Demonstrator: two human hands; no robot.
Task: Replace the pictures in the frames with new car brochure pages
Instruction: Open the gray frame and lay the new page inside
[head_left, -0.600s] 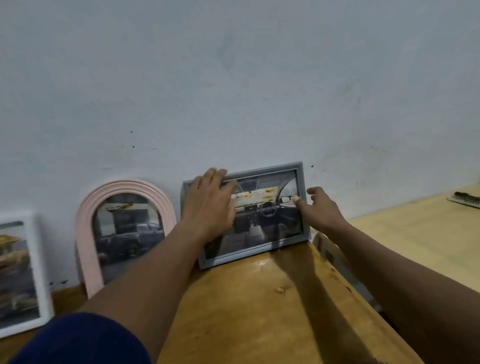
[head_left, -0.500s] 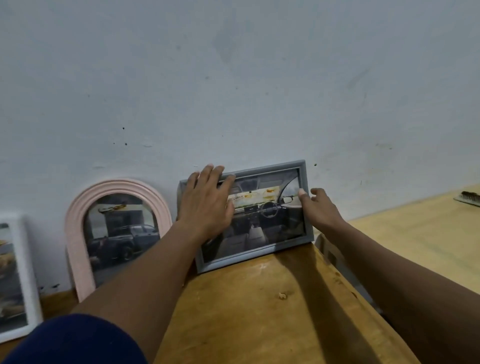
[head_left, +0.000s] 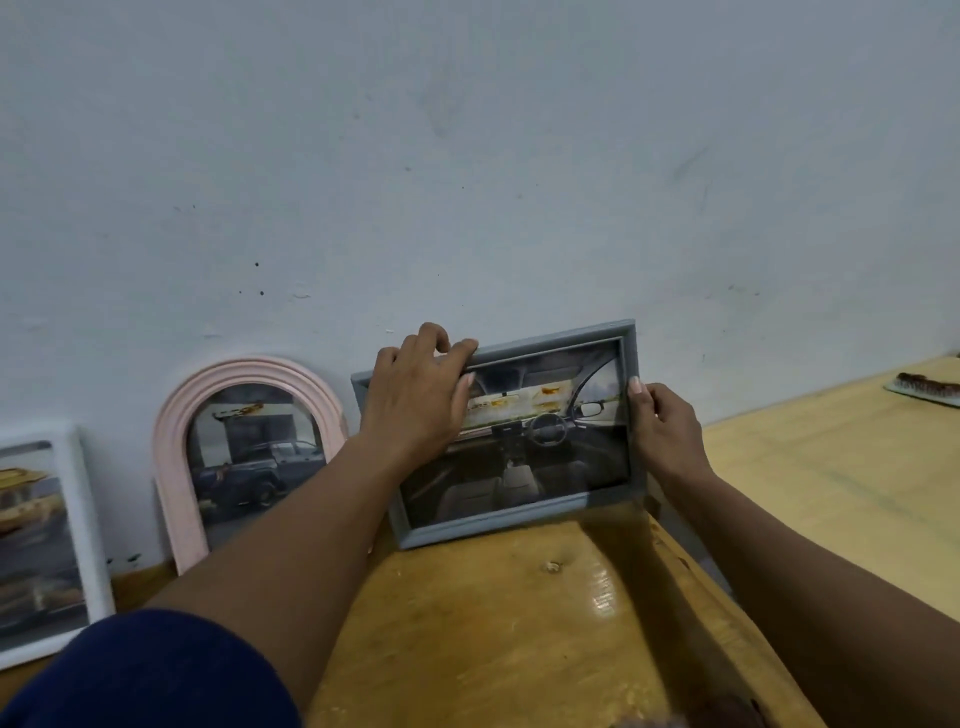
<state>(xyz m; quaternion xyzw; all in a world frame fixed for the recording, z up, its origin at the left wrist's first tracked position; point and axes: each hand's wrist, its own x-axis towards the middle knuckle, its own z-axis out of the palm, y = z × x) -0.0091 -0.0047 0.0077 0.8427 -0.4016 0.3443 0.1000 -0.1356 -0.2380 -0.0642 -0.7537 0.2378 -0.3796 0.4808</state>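
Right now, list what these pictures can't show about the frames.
- Grey frame: back and top-left corner hidden by the left hand; whether it leans on the wall is unclear.
- White frame: cut off by the left edge.
- Pink frame: lower right hidden by the forearm.
- Object at far right: cut off and too small to identify.
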